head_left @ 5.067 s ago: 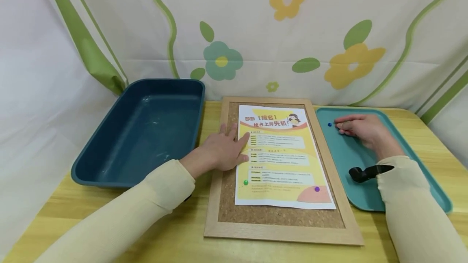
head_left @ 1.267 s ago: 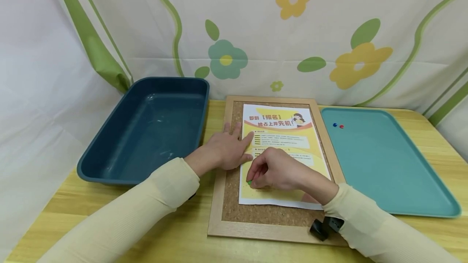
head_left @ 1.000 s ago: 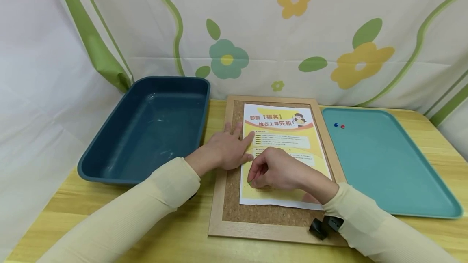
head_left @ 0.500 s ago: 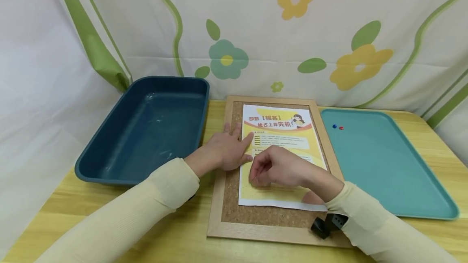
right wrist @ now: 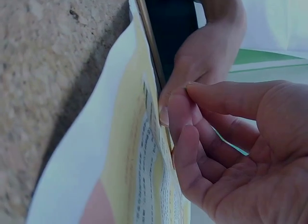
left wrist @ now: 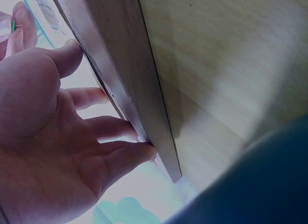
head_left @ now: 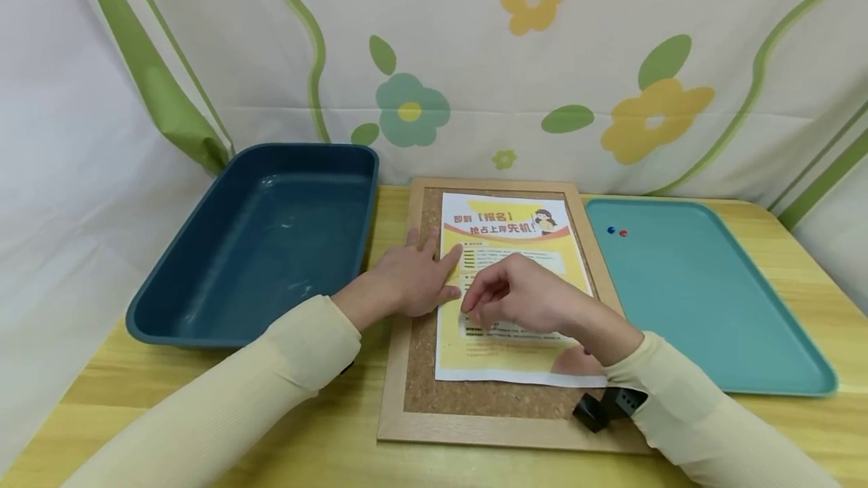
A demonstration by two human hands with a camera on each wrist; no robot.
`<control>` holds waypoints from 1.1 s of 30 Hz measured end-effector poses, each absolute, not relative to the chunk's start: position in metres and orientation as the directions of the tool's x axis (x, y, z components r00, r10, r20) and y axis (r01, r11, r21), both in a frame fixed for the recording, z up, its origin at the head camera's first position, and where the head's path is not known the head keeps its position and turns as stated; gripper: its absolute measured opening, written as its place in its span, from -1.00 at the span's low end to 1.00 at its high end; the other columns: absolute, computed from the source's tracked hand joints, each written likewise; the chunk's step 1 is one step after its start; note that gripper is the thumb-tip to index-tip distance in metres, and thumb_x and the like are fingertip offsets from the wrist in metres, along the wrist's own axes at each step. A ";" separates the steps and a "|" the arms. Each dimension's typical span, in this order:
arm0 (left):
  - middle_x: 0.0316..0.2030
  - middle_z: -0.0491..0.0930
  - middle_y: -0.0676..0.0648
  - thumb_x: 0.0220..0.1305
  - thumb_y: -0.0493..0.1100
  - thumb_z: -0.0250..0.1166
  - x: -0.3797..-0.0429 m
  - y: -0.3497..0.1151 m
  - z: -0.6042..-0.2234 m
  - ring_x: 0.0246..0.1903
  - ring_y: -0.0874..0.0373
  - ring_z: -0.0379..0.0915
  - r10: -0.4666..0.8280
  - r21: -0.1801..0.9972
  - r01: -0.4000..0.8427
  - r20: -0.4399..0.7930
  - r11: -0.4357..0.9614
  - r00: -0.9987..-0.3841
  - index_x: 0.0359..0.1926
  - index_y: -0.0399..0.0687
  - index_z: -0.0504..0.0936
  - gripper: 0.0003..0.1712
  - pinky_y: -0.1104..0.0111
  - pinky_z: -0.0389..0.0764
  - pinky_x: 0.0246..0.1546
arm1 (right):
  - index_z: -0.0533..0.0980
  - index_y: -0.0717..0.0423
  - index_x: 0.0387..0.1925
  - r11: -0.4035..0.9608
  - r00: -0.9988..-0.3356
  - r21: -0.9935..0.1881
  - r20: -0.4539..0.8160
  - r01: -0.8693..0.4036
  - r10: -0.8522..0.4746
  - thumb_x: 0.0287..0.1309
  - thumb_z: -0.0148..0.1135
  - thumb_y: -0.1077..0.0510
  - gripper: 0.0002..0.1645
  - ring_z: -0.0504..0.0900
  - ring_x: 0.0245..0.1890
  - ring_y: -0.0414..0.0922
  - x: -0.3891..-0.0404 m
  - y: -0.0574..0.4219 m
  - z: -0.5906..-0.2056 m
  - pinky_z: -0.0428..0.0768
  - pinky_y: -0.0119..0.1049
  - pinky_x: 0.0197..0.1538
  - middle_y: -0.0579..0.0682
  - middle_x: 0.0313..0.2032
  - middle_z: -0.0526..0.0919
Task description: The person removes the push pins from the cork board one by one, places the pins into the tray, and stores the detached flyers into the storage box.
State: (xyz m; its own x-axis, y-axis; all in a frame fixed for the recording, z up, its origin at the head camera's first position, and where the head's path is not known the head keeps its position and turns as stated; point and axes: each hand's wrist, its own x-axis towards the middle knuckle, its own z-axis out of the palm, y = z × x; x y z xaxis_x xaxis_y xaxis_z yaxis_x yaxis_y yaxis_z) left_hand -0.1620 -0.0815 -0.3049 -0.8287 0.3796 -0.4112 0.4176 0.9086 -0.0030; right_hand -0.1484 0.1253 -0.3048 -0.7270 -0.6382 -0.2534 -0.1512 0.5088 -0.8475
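A printed yellow-and-white poster [head_left: 505, 228] lies on a wood-framed corkboard [head_left: 468, 401]. My left hand [head_left: 412, 281] rests with spread fingers across the board's left frame and the poster's edge. Above the poster's middle, my right hand [head_left: 521, 294] pinches a green pushpin [left wrist: 13, 25] between thumb and finger; its metal point shows in the left wrist view. The head view hides that pin behind the fingers. A purple pushpin [head_left: 587, 351] near the poster's lower right corner is partly covered by the right wrist. In the right wrist view, the paper's near edge curls off the cork.
To the right is a teal tray [head_left: 719, 300] bearing a blue pushpin [head_left: 611, 230] and a red pushpin [head_left: 623, 233] at its far left corner. A deep blue basin [head_left: 254, 247] stands left of the board. A flowered curtain [head_left: 475, 59] hangs behind the table.
Five seconds ago my right hand was over the tray and the green pushpin sat in the poster's lower left. Now that pin is out and lifted in my right hand. My left hand stays put.
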 end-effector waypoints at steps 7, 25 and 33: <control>0.71 -0.21 -0.30 0.64 0.36 -0.08 -0.161 -0.082 -0.305 0.66 -0.43 -0.20 0.383 -0.001 0.420 -0.409 0.908 -0.828 0.75 0.18 -0.11 -0.11 -0.14 0.42 0.47 | 0.79 0.14 -0.14 0.517 -0.773 -0.850 -0.260 -0.101 -0.578 0.34 0.39 0.27 -0.86 0.77 -0.23 -0.13 -0.151 0.134 -0.302 0.69 -0.20 -0.06 0.04 -0.19 0.86; 0.71 -0.21 -0.30 0.64 0.37 -0.12 -0.162 -0.081 -0.307 0.67 -0.41 -0.20 0.372 -0.034 0.423 -0.414 0.906 -0.831 0.75 0.21 -0.13 -0.12 -0.13 0.41 0.48 | 0.78 0.18 -0.03 0.522 -0.828 -0.846 -0.215 -0.108 -0.519 0.35 0.39 0.22 -0.77 0.75 -0.22 -0.09 -0.159 0.152 -0.293 0.70 -0.23 -0.03 0.14 -0.22 0.83; 0.71 -0.21 -0.30 0.64 0.37 -0.12 -0.163 -0.081 -0.308 0.67 -0.41 -0.20 0.381 -0.032 0.429 -0.405 0.903 -0.832 0.75 0.20 -0.12 -0.12 -0.15 0.38 0.49 | 0.79 0.16 -0.03 0.542 -0.858 -0.832 -0.192 -0.114 -0.476 0.34 0.42 0.19 -0.77 0.79 -0.17 -0.13 -0.161 0.165 -0.291 0.70 -0.27 -0.02 0.11 -0.09 0.85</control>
State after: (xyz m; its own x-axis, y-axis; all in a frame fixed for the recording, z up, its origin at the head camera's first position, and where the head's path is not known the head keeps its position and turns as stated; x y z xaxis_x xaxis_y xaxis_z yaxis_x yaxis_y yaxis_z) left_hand -0.1625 -0.0813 -0.3084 -0.8315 0.3807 -0.4045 0.4289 0.9028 -0.0321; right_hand -0.1606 0.1646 -0.2911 -0.8581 -0.4760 -0.1925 -0.1143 0.5424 -0.8323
